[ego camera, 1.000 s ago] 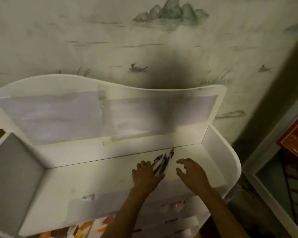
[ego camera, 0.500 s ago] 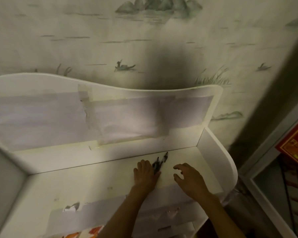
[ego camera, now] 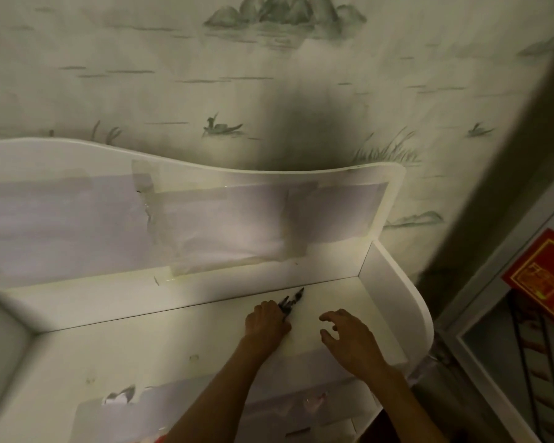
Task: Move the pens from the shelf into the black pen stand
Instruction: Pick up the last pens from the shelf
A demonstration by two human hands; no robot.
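So the pens (ego camera: 291, 302) are a small dark bunch on the white shelf (ego camera: 141, 346), toward its right end and close to the back panel. The left hand (ego camera: 267, 322) sits right on them, fingers curled over the near ends, so it's gripping the bunch while the tips poke out past the knuckles toward the back corner. It's dim and a bit blurry, so I can't count how many pens there are.

The right hand (ego camera: 349, 338) is just beside it on the right, hovering over the shelf with fingers loosely bent and spread, holding nothing and not touching the pens.

Pale paper sheets (ego camera: 205, 225) are taped across the shelf's back panel, and the wall (ego camera: 269, 75) behind has a faint landscape print with hills and a little boat. A red box (ego camera: 544, 279) shows at the far right edge.
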